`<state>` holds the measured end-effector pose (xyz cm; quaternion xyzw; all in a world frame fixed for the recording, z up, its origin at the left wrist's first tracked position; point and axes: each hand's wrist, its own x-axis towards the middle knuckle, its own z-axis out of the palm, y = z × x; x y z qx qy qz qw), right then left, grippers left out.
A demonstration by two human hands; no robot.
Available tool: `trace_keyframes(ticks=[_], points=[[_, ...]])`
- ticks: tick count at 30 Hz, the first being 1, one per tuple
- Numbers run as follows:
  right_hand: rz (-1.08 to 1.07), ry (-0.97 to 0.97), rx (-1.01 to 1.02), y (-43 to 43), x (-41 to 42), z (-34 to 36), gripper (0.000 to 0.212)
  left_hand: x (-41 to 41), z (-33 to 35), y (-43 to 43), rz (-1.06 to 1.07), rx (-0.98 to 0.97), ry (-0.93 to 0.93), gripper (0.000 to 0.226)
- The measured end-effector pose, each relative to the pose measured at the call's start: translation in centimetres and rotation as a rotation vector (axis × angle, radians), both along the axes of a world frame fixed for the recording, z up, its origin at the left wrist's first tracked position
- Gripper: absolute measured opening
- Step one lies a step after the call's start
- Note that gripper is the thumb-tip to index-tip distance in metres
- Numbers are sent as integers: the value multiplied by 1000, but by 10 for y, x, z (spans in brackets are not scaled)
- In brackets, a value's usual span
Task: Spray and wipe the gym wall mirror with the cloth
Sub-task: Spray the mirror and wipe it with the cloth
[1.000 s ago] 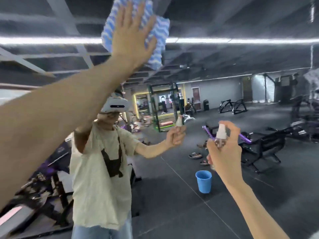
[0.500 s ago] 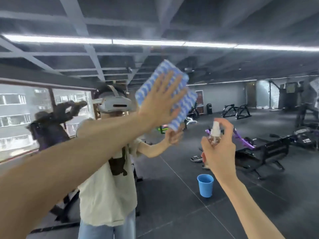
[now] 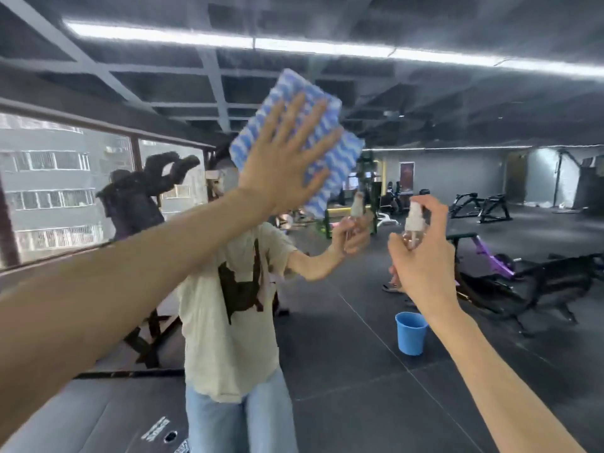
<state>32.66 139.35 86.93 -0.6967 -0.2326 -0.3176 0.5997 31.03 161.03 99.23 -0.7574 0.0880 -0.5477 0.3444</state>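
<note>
The gym wall mirror [image 3: 359, 371] fills the whole view and reflects the room and a person in a pale T-shirt. A blue-and-white wavy cloth [image 3: 313, 125] lies flat against the glass in the upper middle. My left hand [image 3: 281, 158] presses on it with straight, spread fingers. My right hand [image 3: 421, 256] grips a small clear spray bottle [image 3: 414, 225] with a white pump top, held upright just right of the cloth and close to the glass. The bottle's lower part is hidden by my fingers.
In the reflection a blue bucket [image 3: 410, 333] stands on the dark rubber floor, with black and purple exercise benches [image 3: 529, 282] to the right, a rack at the back, and windows [image 3: 58, 197] on the left. A dark mat lies at bottom left.
My left hand has drawn the cloth down the mirror from the top of the view to the upper middle. My right hand and the bottle have stayed at about the same height.
</note>
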Motion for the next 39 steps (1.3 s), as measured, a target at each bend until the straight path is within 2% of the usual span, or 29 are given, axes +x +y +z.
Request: trace_keyframes(ticks=[4, 6, 8, 9, 10, 13, 14, 18, 20, 22, 25, 31, 34, 38, 39], points=[[11, 42, 88, 6, 1, -75, 51, 2, -209, 11, -60, 528, 346, 65], [40, 55, 71, 13, 2, -115, 53, -3, -254, 18, -37, 619, 442, 63], [52, 53, 34, 18, 6, -147, 55, -1, -251, 16, -26, 650, 379, 60], [54, 43, 47, 18, 9, -160, 55, 1, -241, 15, -26, 625, 283, 60], [56, 31, 83, 18, 12, -174, 53, 0, -228, 14, -3, 520, 198, 60], [64, 31, 201, 10, 18, -214, 51, -4, -211, 9, -11, 16, -32, 59], [69, 33, 205, 7, 19, -234, 51, 2, -226, 4, -12, -27, -52, 61], [79, 27, 76, -1, 16, -313, 47, 25, -333, -20, 71, 211, 110, 63], [60, 36, 31, -7, 14, -363, 46, 24, -369, -13, 36, 165, 54, 59], [43, 47, -27, -9, 11, -409, 47, 15, -379, 2, -43, 52, -19, 54], [39, 97, -33, -6, 9, -455, 48, 7, -375, 14, -114, 43, 6, 52], [7, 136, 77, -4, 15, -463, 49, 3, -376, 4, -150, -4, 72, 51], [9, 165, 167, -10, 14, -452, 43, 11, -413, -1, -84, 192, 75, 53], [3, 146, 206, -28, 11, -436, 44, 22, -574, -25, 70, 734, 521, 55], [-8, 133, 184, -32, 9, -434, 44, 24, -593, -25, 55, 820, 549, 53]])
